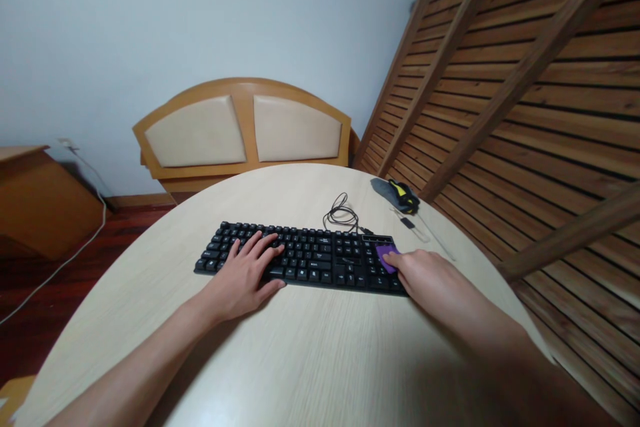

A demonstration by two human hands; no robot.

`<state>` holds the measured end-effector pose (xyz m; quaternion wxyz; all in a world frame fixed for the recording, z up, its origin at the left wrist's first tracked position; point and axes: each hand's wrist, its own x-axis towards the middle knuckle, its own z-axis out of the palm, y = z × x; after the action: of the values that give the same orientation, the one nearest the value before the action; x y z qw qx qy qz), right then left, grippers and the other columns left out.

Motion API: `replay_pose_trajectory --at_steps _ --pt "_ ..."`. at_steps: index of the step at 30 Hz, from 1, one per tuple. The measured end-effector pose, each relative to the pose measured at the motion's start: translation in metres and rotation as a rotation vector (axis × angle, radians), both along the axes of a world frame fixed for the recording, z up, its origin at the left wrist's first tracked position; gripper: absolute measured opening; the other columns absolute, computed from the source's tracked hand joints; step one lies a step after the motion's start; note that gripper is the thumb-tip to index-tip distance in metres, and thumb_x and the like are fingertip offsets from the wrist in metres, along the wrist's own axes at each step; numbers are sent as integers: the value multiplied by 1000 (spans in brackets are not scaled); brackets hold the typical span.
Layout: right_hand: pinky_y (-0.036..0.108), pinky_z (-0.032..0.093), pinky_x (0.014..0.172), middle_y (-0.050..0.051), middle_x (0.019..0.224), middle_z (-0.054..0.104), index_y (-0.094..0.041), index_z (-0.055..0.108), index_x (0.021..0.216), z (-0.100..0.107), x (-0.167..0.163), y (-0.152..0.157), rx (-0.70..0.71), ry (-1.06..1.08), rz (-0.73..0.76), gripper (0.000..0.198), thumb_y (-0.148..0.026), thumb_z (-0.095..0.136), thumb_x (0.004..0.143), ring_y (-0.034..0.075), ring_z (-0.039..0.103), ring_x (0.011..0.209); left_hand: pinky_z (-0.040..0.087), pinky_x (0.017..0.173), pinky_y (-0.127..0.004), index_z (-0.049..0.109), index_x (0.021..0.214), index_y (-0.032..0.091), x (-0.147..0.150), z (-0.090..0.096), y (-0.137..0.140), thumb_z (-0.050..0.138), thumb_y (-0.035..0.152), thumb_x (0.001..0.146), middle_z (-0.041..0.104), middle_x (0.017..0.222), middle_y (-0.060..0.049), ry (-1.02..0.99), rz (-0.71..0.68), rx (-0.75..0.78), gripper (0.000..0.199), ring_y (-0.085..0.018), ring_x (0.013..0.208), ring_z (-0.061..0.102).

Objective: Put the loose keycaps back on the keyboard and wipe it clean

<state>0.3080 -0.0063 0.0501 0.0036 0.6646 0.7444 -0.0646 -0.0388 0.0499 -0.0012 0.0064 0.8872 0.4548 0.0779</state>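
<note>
A black keyboard (320,257) lies across the pale round table (320,347). My left hand (243,280) rests on its left half with fingers spread over the keys and the thumb near the front edge. My right hand (425,273) is at the number pad, its fingers closed on a small purple cloth (384,253) that lies against the keys. Part of the cloth and most of the right fingers are hidden by the hand itself. The keyboard's black cable (343,213) is coiled loosely behind it.
Toward the right back of the table are a grey piece with a black-and-yellow item (404,196) on it, a thin pale rod (436,237) and a small black-and-clear object (409,223). Wooden slats (500,100) slope along the right. A headboard (245,87) stands beyond the table.
</note>
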Motion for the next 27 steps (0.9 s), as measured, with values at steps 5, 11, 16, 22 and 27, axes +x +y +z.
replay_pose_trajectory --at_steps 5,11,16,22,27 --pt "29 40 59 8 80 74 -21 72 101 -4 -7 -10 -11 -113 17 34 -7 44 91 22 69 71 29 108 -75 48 142 24 0 -2 0 52 52 94 37 158 -12 -6 -2 8 55 -43 147 27" --pt "30 46 63 13 88 75 -16 72 101 2 -29 -23 -64 -287 29 36 4 44 88 25 72 78 29 108 -74 47 143 24 -1 -5 -1 51 53 95 37 158 -12 -29 -9 29 56 -43 146 28" --pt "30 48 62 13 87 76 -16 73 105 8 -32 -27 -73 -322 33 35 0 45 91 26 73 78 29 108 -75 47 144 24 0 -3 -2 51 51 94 36 159 -12 -13 3 29 57 -43 146 28" --pt "30 46 62 8 97 78 -26 71 114 18 -42 -21 -66 -231 13 41 -5 43 93 26 74 86 30 107 -75 48 143 23 4 -2 -2 50 52 95 37 159 -12 3 29 28 56 -43 146 27" --pt "30 43 62 6 91 78 -27 76 104 20 -39 -22 -78 -210 39 36 -9 48 90 24 73 81 29 109 -74 47 144 23 4 -3 -2 49 52 96 35 160 -11 20 39 27 57 -42 147 26"
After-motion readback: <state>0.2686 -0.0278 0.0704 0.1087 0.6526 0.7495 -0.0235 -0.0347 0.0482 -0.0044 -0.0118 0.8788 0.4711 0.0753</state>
